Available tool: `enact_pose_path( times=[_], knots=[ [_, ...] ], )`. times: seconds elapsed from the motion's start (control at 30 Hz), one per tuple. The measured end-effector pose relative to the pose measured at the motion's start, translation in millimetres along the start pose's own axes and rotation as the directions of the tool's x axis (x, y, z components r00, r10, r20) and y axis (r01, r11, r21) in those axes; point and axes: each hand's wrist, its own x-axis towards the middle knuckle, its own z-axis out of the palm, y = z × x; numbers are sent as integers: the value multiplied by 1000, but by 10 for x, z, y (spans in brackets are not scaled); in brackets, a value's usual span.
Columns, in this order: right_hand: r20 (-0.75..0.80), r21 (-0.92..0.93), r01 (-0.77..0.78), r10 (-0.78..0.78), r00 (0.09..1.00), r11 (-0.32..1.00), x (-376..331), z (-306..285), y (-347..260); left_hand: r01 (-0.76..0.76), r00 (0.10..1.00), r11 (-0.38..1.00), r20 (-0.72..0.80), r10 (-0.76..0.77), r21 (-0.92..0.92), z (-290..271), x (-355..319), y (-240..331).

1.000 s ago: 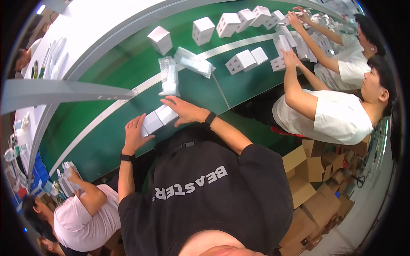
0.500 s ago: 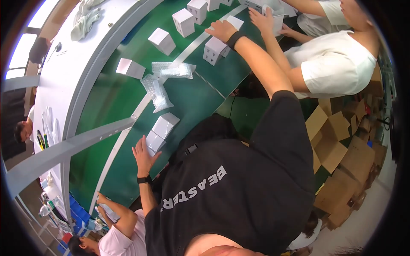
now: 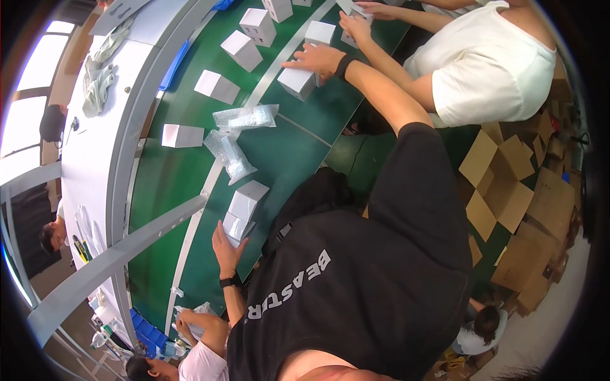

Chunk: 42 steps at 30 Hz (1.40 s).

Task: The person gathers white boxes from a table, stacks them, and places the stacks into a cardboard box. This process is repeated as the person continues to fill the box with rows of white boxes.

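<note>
My left hand (image 3: 227,246) rests its outstretched fingers along the near end of a white carton (image 3: 236,227), thumb apart, not closed round it. A second white carton (image 3: 248,195) stands against that one's far end. Farther off, my right hand (image 3: 321,59) reaches over another white carton (image 3: 297,84), fingers spread across its far top edge; whether they press on it I cannot tell. Just beyond the right hand is one more white carton (image 3: 319,33). Two bubble-wrapped packets (image 3: 246,117) (image 3: 232,159) lie on the green table between my hands.
Several white cartons (image 3: 241,51) stand on the green table (image 3: 279,152). A grey metal bar (image 3: 127,254) crosses at left. Co-workers sit at the right (image 3: 489,70) and lower left (image 3: 202,355). Opened brown boxes (image 3: 502,178) lie on the floor at right.
The whole view has shifted, so the table and cartons appear lower. My left fingers have drawn closer together beside the carton. My right hand sits lower over its carton.
</note>
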Motion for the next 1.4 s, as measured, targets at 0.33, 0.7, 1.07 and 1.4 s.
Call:
enact_pose_path(
  times=[0.33,0.7,1.07,1.4],
  knots=[
    [-88,234,-54,76,993,971,-124,-46,-399,103,992,994,-71,-107,-47,38,-5,67],
    [-79,352,150,-130,988,924,180,-288,-2634,193,941,969,-249,-228,-156,176,-202,122],
    [-31,468,69,-62,998,881,589,-185,-2822,46,995,982,-80,-62,-184,-125,331,-557],
    [161,597,-346,314,936,724,-307,-390,-3215,-252,945,955,173,277,-153,-504,895,-522]
  ],
)
